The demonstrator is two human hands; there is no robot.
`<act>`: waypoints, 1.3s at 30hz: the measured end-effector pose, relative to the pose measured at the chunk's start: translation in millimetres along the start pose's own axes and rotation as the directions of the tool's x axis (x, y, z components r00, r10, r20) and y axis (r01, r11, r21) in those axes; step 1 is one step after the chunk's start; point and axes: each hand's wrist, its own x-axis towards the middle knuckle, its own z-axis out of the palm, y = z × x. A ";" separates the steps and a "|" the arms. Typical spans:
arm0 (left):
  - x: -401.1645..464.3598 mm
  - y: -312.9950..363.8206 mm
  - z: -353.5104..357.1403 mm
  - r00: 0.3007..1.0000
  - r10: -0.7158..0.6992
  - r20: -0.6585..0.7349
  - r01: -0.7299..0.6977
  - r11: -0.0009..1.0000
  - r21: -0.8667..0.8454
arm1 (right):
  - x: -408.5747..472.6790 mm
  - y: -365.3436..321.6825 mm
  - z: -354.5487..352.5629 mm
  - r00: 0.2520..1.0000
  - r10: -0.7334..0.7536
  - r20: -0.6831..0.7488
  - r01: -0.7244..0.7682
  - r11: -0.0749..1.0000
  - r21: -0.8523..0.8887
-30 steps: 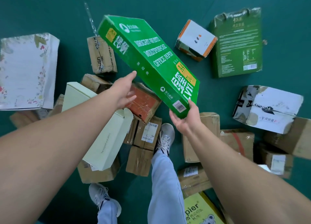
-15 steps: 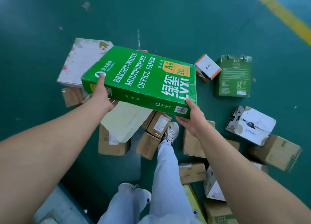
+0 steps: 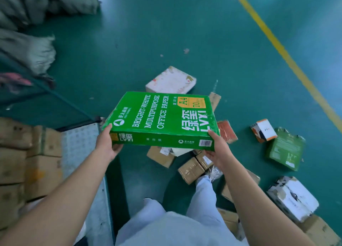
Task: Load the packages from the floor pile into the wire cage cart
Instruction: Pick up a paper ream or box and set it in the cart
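Green paper box (image 3: 162, 120): I hold it in the middle of the frame, above the floor, lying almost flat with its printed top face up.
Left hand (image 3: 107, 145): I grip the lower left corner of the box; my thumb lies on the top edge and my fingers are curled under it.
Right hand (image 3: 217, 151): I grip the lower right corner by the barcode, thumb on the top edge, fingers underneath.
Floor pile (image 3: 192, 170): brown cartons lie on the green floor (image 3: 185, 23) under and to the right of the box I hold, near my shoe.
Other packages: a white floral box (image 3: 171, 81) lies just above the held box; a small white and orange box (image 3: 263, 131) and a green bag (image 3: 286, 150) are at the right; a torn white box (image 3: 293, 198) is in the lower right.
Cart (image 3: 81, 153): at the left edge of the frame, blurred, with brown cartons (image 3: 27, 162) stacked in it.
Yellow line (image 3: 285, 55): it runs across the floor in the upper right.
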 end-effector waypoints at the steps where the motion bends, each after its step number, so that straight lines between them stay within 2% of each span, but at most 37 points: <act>1: -7.6 5.5 -27.9 1.000 0.020 -0.015 -0.020 1.000 -0.006 | -14.7 3.7 19.6 1.000 -0.014 0.008 0.015 0.999 -0.031; 9: -51.1 27.4 -225.3 0.987 0.088 -0.135 -0.118 0.966 -0.231 | -110.0 36.1 162.5 0.984 -0.113 0.135 0.140 0.968 -0.209; 16: -84.7 3.8 -332.7 0.955 0.089 -0.282 -0.223 0.844 -0.488 | -162.2 55.1 260.0 0.939 -0.188 0.286 0.277 0.908 -0.313; 23: -111.9 -21.0 -381.0 0.911 0.000 -0.412 -0.287 0.719 -0.633 | -183.5 68.7 333.7 0.883 -0.174 0.436 0.359 0.848 -0.389; 28: -116.6 -18.8 -403.5 0.870 -0.066 -0.488 -0.327 0.663 -0.673 | -184.9 82.5 383.8 0.875 -0.131 0.466 0.348 0.839 -0.419; 32: -107.6 -5.8 -411.0 0.827 -0.120 -0.550 -0.371 0.618 -0.693 | -173.0 80.7 430.9 0.850 -0.087 0.519 0.359 0.817 -0.451; 36: -100.1 22.0 -407.4 0.751 -0.131 -0.647 -0.454 0.610 -0.650 | -165.6 63.4 482.8 0.821 -0.029 0.571 0.361 0.800 -0.479; 39: -101.0 46.7 -404.1 0.729 -0.117 -0.675 -0.490 0.599 -0.633 | -163.5 45.4 523.8 0.798 0.026 0.602 0.359 0.782 -0.510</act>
